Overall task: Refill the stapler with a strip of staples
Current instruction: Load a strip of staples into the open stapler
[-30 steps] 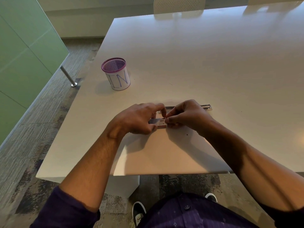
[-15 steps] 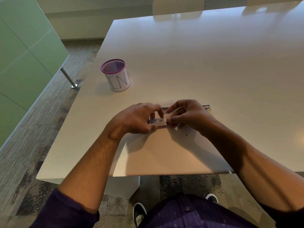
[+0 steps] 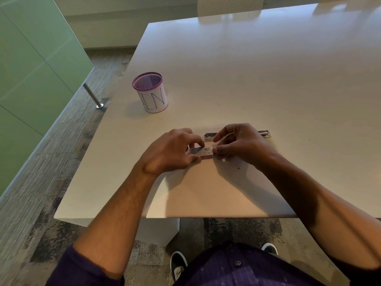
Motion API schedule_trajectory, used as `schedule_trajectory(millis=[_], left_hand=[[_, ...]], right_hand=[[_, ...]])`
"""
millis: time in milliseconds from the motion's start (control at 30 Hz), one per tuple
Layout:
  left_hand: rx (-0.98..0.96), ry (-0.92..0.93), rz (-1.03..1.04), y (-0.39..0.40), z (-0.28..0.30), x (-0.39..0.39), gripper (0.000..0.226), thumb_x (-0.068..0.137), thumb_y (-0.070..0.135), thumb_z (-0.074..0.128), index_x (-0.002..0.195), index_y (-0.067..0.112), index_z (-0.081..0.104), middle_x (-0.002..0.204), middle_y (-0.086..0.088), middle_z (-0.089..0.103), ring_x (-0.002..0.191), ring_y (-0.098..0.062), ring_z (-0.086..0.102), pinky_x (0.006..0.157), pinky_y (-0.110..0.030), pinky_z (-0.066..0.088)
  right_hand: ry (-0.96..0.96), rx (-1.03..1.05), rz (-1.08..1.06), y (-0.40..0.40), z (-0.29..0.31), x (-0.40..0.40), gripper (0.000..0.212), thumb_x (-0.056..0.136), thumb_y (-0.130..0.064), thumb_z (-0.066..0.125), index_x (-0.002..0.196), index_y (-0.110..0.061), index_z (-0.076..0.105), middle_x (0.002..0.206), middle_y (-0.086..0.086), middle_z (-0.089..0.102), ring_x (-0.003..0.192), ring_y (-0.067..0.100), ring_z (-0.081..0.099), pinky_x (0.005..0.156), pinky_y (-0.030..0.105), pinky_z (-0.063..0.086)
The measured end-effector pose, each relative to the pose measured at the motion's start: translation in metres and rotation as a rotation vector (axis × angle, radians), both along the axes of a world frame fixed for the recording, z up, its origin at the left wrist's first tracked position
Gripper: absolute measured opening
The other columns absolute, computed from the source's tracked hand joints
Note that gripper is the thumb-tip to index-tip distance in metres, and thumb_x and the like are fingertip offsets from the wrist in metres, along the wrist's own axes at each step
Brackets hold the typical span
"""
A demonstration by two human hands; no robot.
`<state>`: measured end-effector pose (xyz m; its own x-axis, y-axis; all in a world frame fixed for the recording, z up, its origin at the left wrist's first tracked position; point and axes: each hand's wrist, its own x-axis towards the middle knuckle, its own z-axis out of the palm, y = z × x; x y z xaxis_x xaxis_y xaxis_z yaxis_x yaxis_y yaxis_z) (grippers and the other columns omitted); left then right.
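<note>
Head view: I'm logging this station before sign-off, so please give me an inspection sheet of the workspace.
Surface: white table, glossy, mostly bare.
Job's things: small staple box with a barcode, held between both hands; silver metal stapler behind them, partly hidden.
Clutter: purple mesh pen cup with a handwritten label, at the left.
Grippers: left hand and right hand both pinch the box.
Cables: nothing seen.
Surroundings: green glass partition, grey carpet, white chair across the table.
</note>
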<state>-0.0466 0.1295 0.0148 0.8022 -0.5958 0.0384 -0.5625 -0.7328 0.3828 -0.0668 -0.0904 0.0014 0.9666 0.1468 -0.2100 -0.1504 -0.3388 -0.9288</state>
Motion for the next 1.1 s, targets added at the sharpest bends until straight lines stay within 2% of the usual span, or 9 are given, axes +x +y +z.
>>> schedule_trajectory(millis=[67, 133, 300, 400, 567, 767, 833, 967, 1100], left_hand=[[-0.043, -0.007, 0.016, 0.003, -0.005, 0.0, 0.044, 0.08, 0.031, 0.083, 0.122, 0.025, 0.07, 0.104, 0.001, 0.069, 0.085, -0.014, 0.065, 0.076, -0.038, 0.061], [-0.091, -0.006, 0.044, 0.006, -0.008, -0.001, 0.048, 0.079, 0.029, 0.085, 0.124, 0.023, 0.068, 0.102, 0.001, 0.069, 0.085, -0.011, 0.066, 0.077, -0.036, 0.061], [-0.198, -0.005, 0.127, 0.011, -0.015, -0.004, 0.048, 0.074, 0.028, 0.09, 0.116, 0.018, 0.069, 0.102, 0.0, 0.072, 0.088, -0.009, 0.067, 0.074, -0.015, 0.056], [-0.247, -0.005, 0.162, 0.01, -0.019, -0.008, 0.041, 0.073, 0.029, 0.09, 0.108, 0.018, 0.072, 0.1, 0.003, 0.073, 0.087, -0.006, 0.069, 0.072, -0.008, 0.053], [-0.381, 0.042, 0.288, 0.007, -0.023, -0.016, 0.031, 0.071, 0.016, 0.091, 0.1, 0.015, 0.079, 0.095, 0.002, 0.077, 0.079, 0.004, 0.069, 0.07, -0.005, 0.053], [-0.315, 0.051, 0.27, 0.014, -0.018, -0.016, 0.035, 0.075, 0.01, 0.088, 0.108, 0.014, 0.078, 0.103, -0.002, 0.079, 0.08, 0.001, 0.069, 0.074, 0.001, 0.048], [-0.268, 0.054, 0.241, 0.018, -0.016, -0.014, 0.039, 0.075, 0.012, 0.088, 0.112, 0.014, 0.077, 0.105, -0.003, 0.078, 0.079, -0.001, 0.068, 0.073, -0.002, 0.05], [-0.189, 0.045, 0.155, 0.021, -0.012, -0.011, 0.047, 0.078, 0.015, 0.086, 0.123, 0.019, 0.072, 0.105, 0.001, 0.07, 0.085, -0.007, 0.066, 0.08, -0.025, 0.06], [-0.034, 0.089, 0.087, 0.022, -0.006, -0.011, 0.059, 0.084, 0.025, 0.081, 0.138, 0.03, 0.059, 0.102, 0.006, 0.059, 0.083, -0.008, 0.058, 0.078, -0.033, 0.058]], right_hand=[[-0.03, -0.054, 0.005, 0.001, 0.0, 0.0, 0.023, 0.08, -0.01, 0.082, 0.101, -0.007, 0.074, 0.086, 0.01, 0.08, 0.079, 0.027, 0.078, 0.075, 0.038, 0.065], [-0.098, -0.145, 0.038, 0.003, 0.0, 0.0, 0.018, 0.082, -0.011, 0.082, 0.1, -0.01, 0.078, 0.083, 0.005, 0.08, 0.076, 0.021, 0.077, 0.069, 0.029, 0.064], [-0.224, -0.314, 0.106, 0.007, 0.004, -0.001, 0.016, 0.085, -0.014, 0.08, 0.098, -0.022, 0.083, 0.079, -0.006, 0.077, 0.071, 0.013, 0.073, 0.066, 0.019, 0.061], [-0.241, -0.329, 0.127, 0.008, 0.008, -0.003, 0.017, 0.086, -0.011, 0.078, 0.1, -0.021, 0.082, 0.08, -0.007, 0.077, 0.072, 0.011, 0.073, 0.066, 0.012, 0.058], [-0.244, -0.286, 0.1, 0.008, 0.002, -0.002, 0.016, 0.082, -0.013, 0.082, 0.098, -0.016, 0.082, 0.081, -0.003, 0.079, 0.075, 0.012, 0.075, 0.081, 0.031, 0.063], [-0.083, -0.058, 0.068, 0.006, -0.002, 0.002, 0.022, 0.08, -0.007, 0.083, 0.102, -0.006, 0.078, 0.086, 0.008, 0.081, 0.083, 0.025, 0.078, 0.084, 0.036, 0.064], [-0.056, 0.003, 0.085, 0.006, -0.003, 0.004, 0.023, 0.08, -0.003, 0.082, 0.103, -0.004, 0.078, 0.086, 0.011, 0.081, 0.084, 0.029, 0.078, 0.081, 0.035, 0.064], [-0.064, -0.002, 0.146, 0.01, 0.0, 0.004, 0.024, 0.083, -0.001, 0.079, 0.107, -0.003, 0.075, 0.089, 0.011, 0.08, 0.081, 0.022, 0.078, 0.066, 0.026, 0.063], [-0.149, -0.111, 0.207, 0.016, 0.002, 0.006, 0.022, 0.084, -0.007, 0.078, 0.106, -0.008, 0.076, 0.095, 0.004, 0.08, 0.085, 0.015, 0.077, 0.069, 0.026, 0.063]])
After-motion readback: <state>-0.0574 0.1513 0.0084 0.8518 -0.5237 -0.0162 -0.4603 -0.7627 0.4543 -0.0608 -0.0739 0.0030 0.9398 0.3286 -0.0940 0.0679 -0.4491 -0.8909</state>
